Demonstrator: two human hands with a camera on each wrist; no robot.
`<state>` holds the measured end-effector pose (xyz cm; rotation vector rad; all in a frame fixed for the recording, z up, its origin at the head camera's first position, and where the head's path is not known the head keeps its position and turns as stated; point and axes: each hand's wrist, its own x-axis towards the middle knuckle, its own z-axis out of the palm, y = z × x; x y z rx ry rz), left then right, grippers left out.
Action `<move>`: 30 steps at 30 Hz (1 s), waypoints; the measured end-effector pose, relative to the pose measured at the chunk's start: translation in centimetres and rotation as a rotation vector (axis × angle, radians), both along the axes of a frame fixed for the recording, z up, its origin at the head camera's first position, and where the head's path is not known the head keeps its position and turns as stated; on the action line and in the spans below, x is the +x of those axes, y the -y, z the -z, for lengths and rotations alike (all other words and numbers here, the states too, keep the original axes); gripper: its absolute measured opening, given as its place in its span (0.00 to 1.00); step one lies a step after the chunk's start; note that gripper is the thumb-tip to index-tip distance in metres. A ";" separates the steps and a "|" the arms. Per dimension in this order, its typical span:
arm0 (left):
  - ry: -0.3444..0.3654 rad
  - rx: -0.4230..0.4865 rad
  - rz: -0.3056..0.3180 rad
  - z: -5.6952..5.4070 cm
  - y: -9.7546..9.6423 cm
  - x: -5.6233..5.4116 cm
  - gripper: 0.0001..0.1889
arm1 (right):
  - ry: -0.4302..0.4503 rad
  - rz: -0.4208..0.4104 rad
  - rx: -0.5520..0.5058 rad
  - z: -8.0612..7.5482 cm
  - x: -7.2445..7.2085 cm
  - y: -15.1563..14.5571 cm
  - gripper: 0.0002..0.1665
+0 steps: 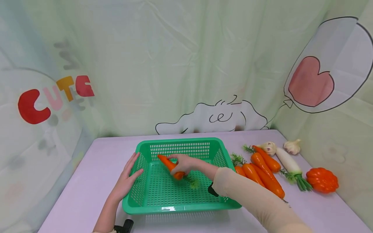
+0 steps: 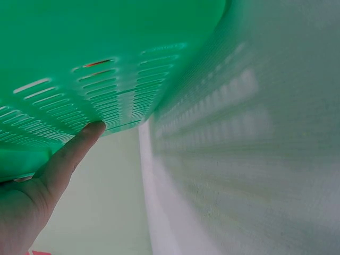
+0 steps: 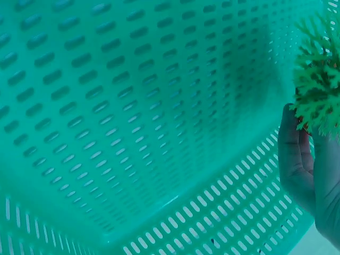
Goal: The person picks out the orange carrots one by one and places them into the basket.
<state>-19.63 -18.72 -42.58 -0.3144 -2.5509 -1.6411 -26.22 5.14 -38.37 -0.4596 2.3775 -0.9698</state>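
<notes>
A green plastic basket (image 1: pixel 175 208) with slotted walls stands on the table. My right hand (image 1: pixel 184 163) reaches down into it and grips an orange carrot (image 1: pixel 168 164), tip toward the back left. The carrot's leafy green top (image 3: pixel 321 79) shows beside the fingers in the right wrist view. At the basket's left wall, my left hand (image 1: pixel 127 179) rests against the rim, fingers straight and thumb over the edge. In the left wrist view, a finger of the left hand (image 2: pixel 64 164) lies along the outside of the slotted wall.
Right of the basket lie several more carrots (image 1: pixel 262 165), a white radish (image 1: pixel 287 160) with green stalks, garlic bulbs (image 1: pixel 292 146) and a ribbed orange-red pumpkin (image 1: pixel 322 180). A printed curtain (image 1: pixel 180 64) hangs behind the lilac table (image 1: pixel 84 181).
</notes>
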 end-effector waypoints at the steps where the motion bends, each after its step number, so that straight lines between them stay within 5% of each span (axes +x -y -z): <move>1: 0.001 -0.003 -0.001 0.0 0.0 0.0 0.32 | 0.001 0.000 0.007 0.1 0.0 0.2 0.39; 30: 0.003 -0.003 0.009 -0.2 0.0 0.1 0.32 | 0.106 0.062 0.001 2.0 1.2 4.1 0.38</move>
